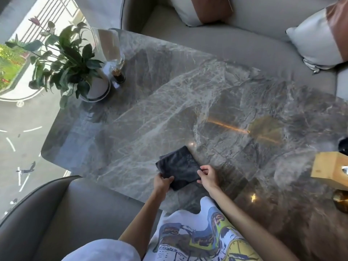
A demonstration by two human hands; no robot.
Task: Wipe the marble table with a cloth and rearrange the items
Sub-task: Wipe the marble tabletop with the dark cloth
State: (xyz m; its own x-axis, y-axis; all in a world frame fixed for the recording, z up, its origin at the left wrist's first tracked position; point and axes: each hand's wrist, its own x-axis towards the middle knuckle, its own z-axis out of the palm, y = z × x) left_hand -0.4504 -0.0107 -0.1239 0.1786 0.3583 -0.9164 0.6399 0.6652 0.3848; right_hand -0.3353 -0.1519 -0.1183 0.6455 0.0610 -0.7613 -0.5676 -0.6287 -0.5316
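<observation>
A dark grey folded cloth [178, 166] lies flat on the grey veined marble table [188, 102], near its front edge. My left hand [162, 182] grips the cloth's near left corner. My right hand [209, 176] pinches its near right edge. A potted green plant in a white pot [98, 85] stands at the table's far left corner. Beside it are a small dark bottle [118, 75] and a clear acrylic stand [109, 48].
A wooden box [329, 170] sits at the table's right edge, with a black object [343, 145] behind it and a brass-coloured round thing [341, 201] in front. Grey sofas flank the table, with cushions [318, 42] on the far one. A glass window lies to the left.
</observation>
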